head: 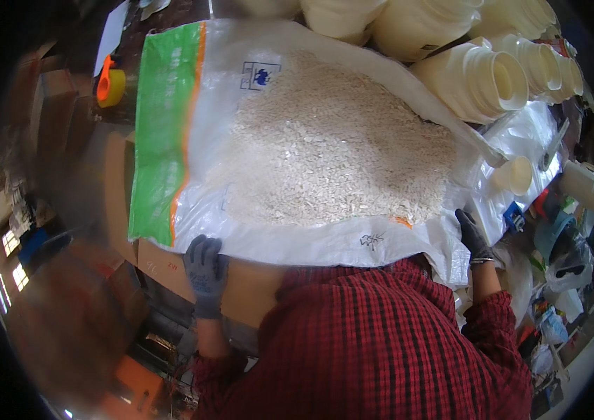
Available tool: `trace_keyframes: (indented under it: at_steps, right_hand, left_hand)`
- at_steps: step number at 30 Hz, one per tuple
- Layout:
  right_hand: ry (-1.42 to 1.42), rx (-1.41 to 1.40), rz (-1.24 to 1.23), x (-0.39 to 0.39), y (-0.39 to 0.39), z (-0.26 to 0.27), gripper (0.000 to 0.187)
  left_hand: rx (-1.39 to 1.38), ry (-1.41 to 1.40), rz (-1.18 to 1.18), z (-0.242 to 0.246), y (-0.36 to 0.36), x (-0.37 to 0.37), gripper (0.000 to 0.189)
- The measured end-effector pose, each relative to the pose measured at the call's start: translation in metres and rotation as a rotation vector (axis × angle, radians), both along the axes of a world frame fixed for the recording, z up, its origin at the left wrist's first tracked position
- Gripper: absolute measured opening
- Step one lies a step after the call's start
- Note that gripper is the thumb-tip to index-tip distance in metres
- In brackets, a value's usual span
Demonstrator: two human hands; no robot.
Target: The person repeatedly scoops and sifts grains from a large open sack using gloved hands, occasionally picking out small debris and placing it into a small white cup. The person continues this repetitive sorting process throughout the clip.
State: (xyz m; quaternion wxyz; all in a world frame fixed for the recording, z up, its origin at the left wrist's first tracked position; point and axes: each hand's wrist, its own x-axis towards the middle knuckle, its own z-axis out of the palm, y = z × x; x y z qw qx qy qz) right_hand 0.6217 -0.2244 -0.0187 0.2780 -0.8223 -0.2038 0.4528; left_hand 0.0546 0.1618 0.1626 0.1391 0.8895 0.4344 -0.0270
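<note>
A white woven plastic sack (pixel 281 249) with a green and orange end band lies flat before me. Pale, off-white flakes (pixel 328 152), of a material I cannot make out, are spread over it in a broad heap. My left hand (pixel 207 268), in a grey glove, rests with its fingers over the sack's near edge, left of my body; its thumb is hidden. My right hand (pixel 473 239), gloved in dark grey, touches the sack's near right corner, where the plastic is creased. Whether either hand pinches the sack is hidden.
Several cream plastic jars (pixel 465 79) crowd the far right. A small cream cup (pixel 517 176) lies on clear plastic sheeting (pixel 528 131). An orange tape dispenser with yellow tape (pixel 112 86) sits at the far left. Below my left hand stands a cardboard box (pixel 163 268).
</note>
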Motion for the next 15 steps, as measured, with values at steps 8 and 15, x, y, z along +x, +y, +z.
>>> trace_keyframes:
  at_steps: [8, 15]
  right_hand:
    - [0.384, 0.125, -0.395, -0.019, 0.02, 0.032, 0.049]
    - [0.308, 0.177, -0.475, -0.033, 0.019, 0.051, 0.046]
  left_hand:
    - [-0.013, -0.005, -0.015, -0.007, 0.001, -0.01, 0.038]
    - [-0.023, -0.078, -0.02, -0.013, -0.003, -0.017, 0.034]
